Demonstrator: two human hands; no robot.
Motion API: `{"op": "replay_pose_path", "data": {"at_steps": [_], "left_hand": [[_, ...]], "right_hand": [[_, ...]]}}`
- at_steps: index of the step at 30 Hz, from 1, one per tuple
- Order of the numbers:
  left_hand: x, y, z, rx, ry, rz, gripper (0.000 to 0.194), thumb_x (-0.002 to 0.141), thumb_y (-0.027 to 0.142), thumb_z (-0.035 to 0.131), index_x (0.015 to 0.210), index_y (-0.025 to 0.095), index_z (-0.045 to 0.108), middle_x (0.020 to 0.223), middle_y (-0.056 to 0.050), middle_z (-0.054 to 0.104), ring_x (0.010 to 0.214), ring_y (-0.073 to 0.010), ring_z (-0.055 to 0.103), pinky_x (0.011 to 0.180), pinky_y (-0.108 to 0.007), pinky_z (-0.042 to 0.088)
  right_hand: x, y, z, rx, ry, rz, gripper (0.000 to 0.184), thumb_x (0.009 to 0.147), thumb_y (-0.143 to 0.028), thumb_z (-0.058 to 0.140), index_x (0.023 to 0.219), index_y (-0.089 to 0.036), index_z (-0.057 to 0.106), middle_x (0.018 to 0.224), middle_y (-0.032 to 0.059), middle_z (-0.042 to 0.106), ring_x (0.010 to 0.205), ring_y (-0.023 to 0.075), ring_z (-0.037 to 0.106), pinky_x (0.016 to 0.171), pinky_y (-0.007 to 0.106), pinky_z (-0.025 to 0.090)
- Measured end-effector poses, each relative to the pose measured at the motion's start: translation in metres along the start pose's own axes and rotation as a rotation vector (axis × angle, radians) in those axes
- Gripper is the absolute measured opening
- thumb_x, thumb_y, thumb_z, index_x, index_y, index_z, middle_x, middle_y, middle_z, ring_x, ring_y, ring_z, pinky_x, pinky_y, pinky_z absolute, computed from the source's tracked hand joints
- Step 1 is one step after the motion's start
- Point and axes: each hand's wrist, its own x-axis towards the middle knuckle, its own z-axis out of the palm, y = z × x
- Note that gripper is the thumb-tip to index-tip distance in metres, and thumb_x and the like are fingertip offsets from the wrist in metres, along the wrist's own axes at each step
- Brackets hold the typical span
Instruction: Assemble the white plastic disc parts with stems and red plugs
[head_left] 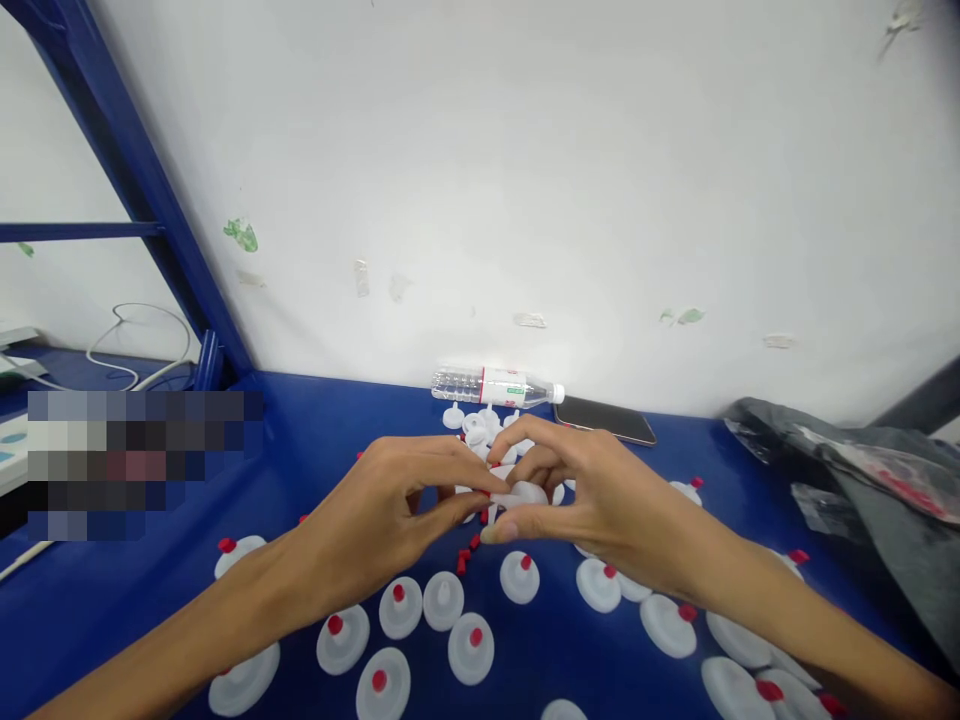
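white piece is pinched in my right hand; my left hand pinches its tip. the bottle lies beyond both.

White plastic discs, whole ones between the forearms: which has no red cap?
The white plastic disc nearest the loose red caps: its stem is bare white, others' red-capped.

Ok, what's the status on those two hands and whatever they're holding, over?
Right hand holding white piece. Left hand pinching red bit at its tip. Fingers partly hide the join; loose red caps lie close by.
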Motion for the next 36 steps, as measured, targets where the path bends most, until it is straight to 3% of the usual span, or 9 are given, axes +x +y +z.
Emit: {"op": "replay_pose_path", "data": {"at_steps": [4,10,13,18,23,28,33,36], "left_hand": [[0.0,0.001,0.002,-0.014,0.054,-0.012,0.02,0.096,0.02,0.063,0.103,0.028,0.08,0.093,0.001,0.077,0.068,-0.0081,0.063,0.052,-0.019,0.042],[-0.001,-0.003,0.006,0.013,0.045,0.091,0.02,0.094,0.017,0.064,0.099,0.027,0.081,0.094,0.001,0.077,0.062,-0.0063,0.06,0.048,-0.018,0.039],[-0.001,-0.002,0.005,0.027,0.042,0.038,0.015,0.094,0.022,0.064,0.096,0.027,0.079,0.087,0.002,0.075,0.061,-0.0066,0.059,0.047,-0.018,0.039],[-0.001,0.004,0.001,0.048,0.067,-0.066,0.014,0.095,0.027,0.063,0.096,0.027,0.077,0.089,0.004,0.074,0.063,-0.0063,0.06,0.05,-0.017,0.042],[0.0,0.003,-0.001,0.005,0.043,-0.161,0.015,0.094,0.032,0.064,0.096,0.028,0.078,0.093,0.002,0.075,0.066,-0.009,0.061,0.05,-0.018,0.044],[0.004,0.001,-0.002,-0.175,0.069,-0.241,0.014,0.087,0.038,0.074,0.095,0.027,0.081,0.064,0.006,0.066,0.047,-0.0054,0.042,0.041,-0.016,0.035],[0.005,0.001,-0.005,-0.279,0.01,-0.282,0.005,0.083,0.027,0.078,0.087,0.027,0.08,0.072,0.006,0.069,0.06,-0.0059,0.051,0.051,-0.014,0.041],[0.005,0.001,-0.008,-0.233,-0.02,-0.338,0.015,0.084,0.036,0.077,0.096,0.027,0.08,0.066,0.006,0.064,0.054,-0.006,0.044,0.047,-0.016,0.036]], "right_hand": [[0.0,0.002,0.0,0.013,0.012,-0.019,0.036,0.081,-0.047,0.081,0.107,-0.03,0.063,0.075,-0.0047,0.07,0.067,0.014,0.057,0.054,0.024,0.035],[0.002,0.002,0.007,0.03,0.048,-0.044,0.036,0.081,-0.048,0.081,0.105,-0.029,0.061,0.069,-0.0062,0.067,0.061,0.0134,0.055,0.053,0.024,0.036],[0.002,0.002,0.007,0.014,0.042,-0.068,0.034,0.084,-0.046,0.078,0.11,-0.03,0.062,0.077,-0.005,0.072,0.068,0.0144,0.061,0.059,0.025,0.043],[0.001,0.002,0.001,-0.042,0.095,-0.132,0.046,0.088,-0.04,0.075,0.129,-0.035,0.057,0.117,-0.0013,0.073,0.083,0.0145,0.07,0.074,0.029,0.057],[0.0,0.002,0.001,-0.185,0.102,-0.203,0.047,0.092,-0.034,0.072,0.135,-0.036,0.055,0.106,-0.0016,0.077,0.1,0.0199,0.073,0.088,0.036,0.057],[-0.002,0.001,0.0,-0.214,0.099,-0.298,0.045,0.096,-0.028,0.068,0.137,-0.037,0.052,0.108,-0.0028,0.076,0.111,0.0198,0.069,0.095,0.037,0.054],[-0.003,0.001,-0.001,-0.368,0.084,-0.406,0.027,0.101,-0.034,0.062,0.128,-0.038,0.063,0.117,-0.0049,0.072,0.102,0.0152,0.067,0.089,0.032,0.051],[-0.003,0.001,-0.004,-0.393,0.116,-0.397,0.024,0.1,-0.036,0.063,0.124,-0.034,0.066,0.114,-0.0043,0.074,0.1,0.0152,0.068,0.087,0.03,0.051]]}}
